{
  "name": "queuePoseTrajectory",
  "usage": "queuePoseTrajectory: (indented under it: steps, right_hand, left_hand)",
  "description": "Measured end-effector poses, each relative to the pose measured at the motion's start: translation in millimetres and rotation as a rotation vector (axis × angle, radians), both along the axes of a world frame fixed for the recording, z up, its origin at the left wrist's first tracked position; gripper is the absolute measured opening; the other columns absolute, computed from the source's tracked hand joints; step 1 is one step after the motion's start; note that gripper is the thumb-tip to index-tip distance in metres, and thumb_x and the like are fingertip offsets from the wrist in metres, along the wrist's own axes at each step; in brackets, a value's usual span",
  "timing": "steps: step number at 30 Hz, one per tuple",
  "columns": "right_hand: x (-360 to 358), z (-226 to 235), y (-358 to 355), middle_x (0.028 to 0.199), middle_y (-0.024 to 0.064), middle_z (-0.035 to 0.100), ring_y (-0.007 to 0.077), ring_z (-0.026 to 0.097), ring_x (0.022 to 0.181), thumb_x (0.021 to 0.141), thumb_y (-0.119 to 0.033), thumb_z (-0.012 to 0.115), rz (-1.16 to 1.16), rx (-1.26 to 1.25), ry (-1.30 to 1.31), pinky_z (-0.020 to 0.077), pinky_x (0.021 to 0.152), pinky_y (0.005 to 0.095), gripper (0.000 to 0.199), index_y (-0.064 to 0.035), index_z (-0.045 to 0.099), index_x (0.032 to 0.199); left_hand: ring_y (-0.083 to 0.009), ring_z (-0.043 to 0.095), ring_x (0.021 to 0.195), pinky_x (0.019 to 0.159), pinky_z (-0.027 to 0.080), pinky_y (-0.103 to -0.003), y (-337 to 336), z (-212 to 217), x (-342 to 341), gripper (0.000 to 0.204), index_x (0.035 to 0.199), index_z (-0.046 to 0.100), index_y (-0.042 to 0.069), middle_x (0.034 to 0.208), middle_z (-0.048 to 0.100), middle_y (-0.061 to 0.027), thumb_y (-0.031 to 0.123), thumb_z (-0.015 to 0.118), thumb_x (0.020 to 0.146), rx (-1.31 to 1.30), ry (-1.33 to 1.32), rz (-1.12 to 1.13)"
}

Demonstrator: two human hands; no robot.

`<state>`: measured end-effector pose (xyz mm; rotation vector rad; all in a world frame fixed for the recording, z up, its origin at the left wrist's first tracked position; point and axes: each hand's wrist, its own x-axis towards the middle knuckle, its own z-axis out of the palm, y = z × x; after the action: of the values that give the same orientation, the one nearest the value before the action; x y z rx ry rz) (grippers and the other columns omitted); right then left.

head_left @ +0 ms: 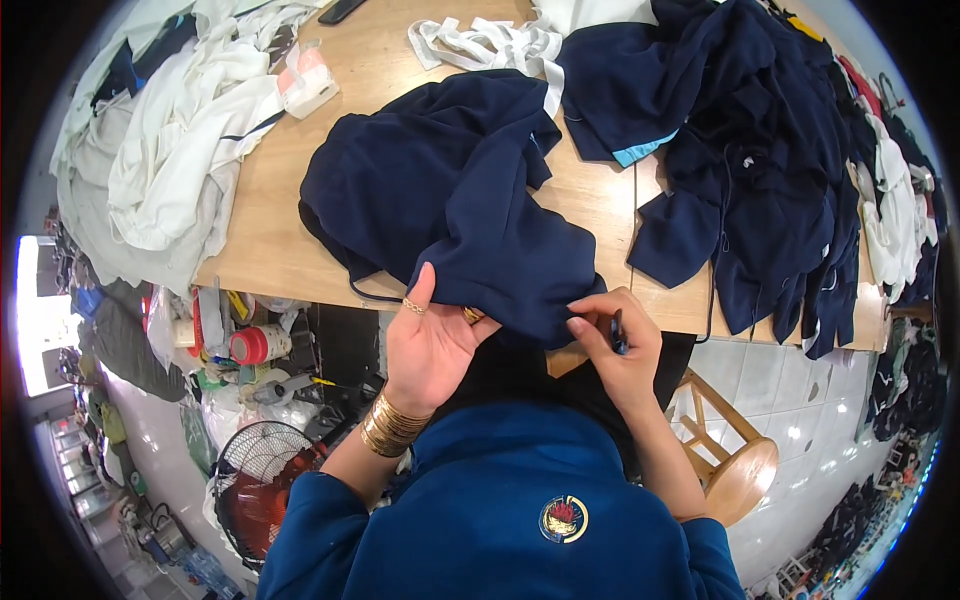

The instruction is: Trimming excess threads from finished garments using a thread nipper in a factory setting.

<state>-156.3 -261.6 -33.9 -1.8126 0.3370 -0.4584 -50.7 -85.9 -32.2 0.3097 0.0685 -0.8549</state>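
A navy blue garment [440, 170] lies bunched on the wooden table, its near part hanging over the front edge toward me. My left hand [432, 345] is turned palm up at that near part, its fingers hidden beneath the cloth and the thumb against it. Gold rings and bracelets show on this hand and wrist. At the garment's lower right edge, my right hand [622, 345] pinches the fabric between thumb and forefinger. Tucked within the same hand is a small dark tool [618, 335]; its kind is not clear.
White garments [170, 150] heap at the left of the table [275, 215], near a tissue pack [305, 82]. White strips [485, 45] lie at the back. More navy garments [770, 180] pile at right. Below stand a fan [262, 490] and a wooden stool [740, 480].
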Motion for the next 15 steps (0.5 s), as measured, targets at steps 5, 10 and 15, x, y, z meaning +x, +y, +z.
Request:
queuePoseTrajectory:
  steps: [5, 10, 15]
  right_hand:
    - [3, 13, 5, 0.071, 0.0047, 0.054, 0.012, 0.05, 0.061, 0.071, 0.006, 0.069, 0.024, -0.059, -0.089, 0.0389, 0.056, 0.0211, 0.017, -0.002, 0.065, 0.086]
    - [3, 28, 3, 0.078, 0.0068, 0.059, 0.0145, 0.055, 0.063, 0.073, -0.009, 0.073, 0.017, -0.137, 0.032, 0.0416, 0.055, 0.0228, 0.023, -0.0035, 0.062, 0.093]
    - [4, 28, 0, 0.079, 0.007, 0.061, 0.0172, 0.059, 0.062, 0.076, -0.023, 0.072, -0.023, -0.235, 0.04, 0.0445, 0.054, 0.0255, 0.028, -0.0027, 0.06, 0.09]
  left_hand:
    - [-0.0281, 0.054, 0.113, 0.098, 0.043, -0.045, -2, 6, -4, 0.047, 0.13, 0.038, 0.0, 0.124, 0.053, -0.0167, 0.034, 0.027, 0.1, 0.07, -0.079, -0.063]
    - [-0.0307, 0.058, 0.106, 0.094, 0.046, -0.047, -5, 13, -7, 0.047, 0.128, 0.039, -0.003, 0.117, 0.056, -0.02, 0.033, 0.026, 0.1, 0.234, -0.141, -0.075]
    - [-0.0307, 0.059, 0.105, 0.092, 0.047, -0.048, -9, 17, -9, 0.046, 0.125, 0.041, -0.003, 0.115, 0.058, -0.0203, 0.033, 0.027, 0.1, 0.303, -0.185, -0.06]
